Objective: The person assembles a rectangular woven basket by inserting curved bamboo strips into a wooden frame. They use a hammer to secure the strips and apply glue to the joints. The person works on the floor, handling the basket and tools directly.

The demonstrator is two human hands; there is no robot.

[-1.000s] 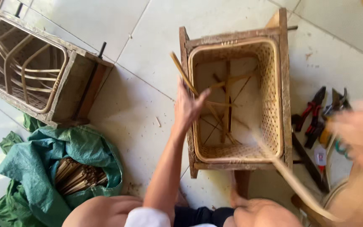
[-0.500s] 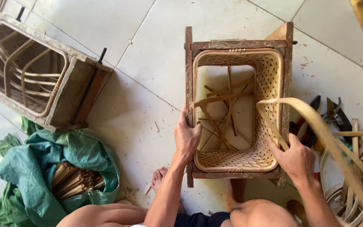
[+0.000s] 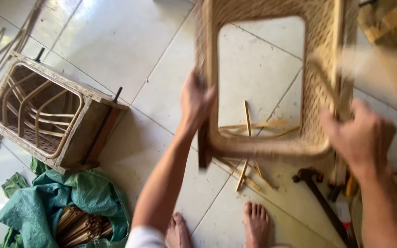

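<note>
A bottomless woven rattan basket on a wooden frame [image 3: 258,147] is lifted off the tiled floor and blurred by motion. My left hand [image 3: 196,101] grips its left rim. My right hand [image 3: 359,135] grips its right side, where the weave is dense. Through the open middle I see floor tiles and loose cane offcuts [image 3: 249,124]. My bare feet [image 3: 253,225] stand below the basket.
A second frame with a woven basket inside [image 3: 47,115] lies at the left. A green tarp holding a bundle of cane sticks [image 3: 76,216] is at the lower left. A hammer and other tools [image 3: 320,193] lie near my right foot. Long cane strips [image 3: 5,46] lie at the top left.
The basket has come up off the floor towards the camera, held in both hands. The long cane strip that was by my right hand is gone from view. I now stand over the floor.
</note>
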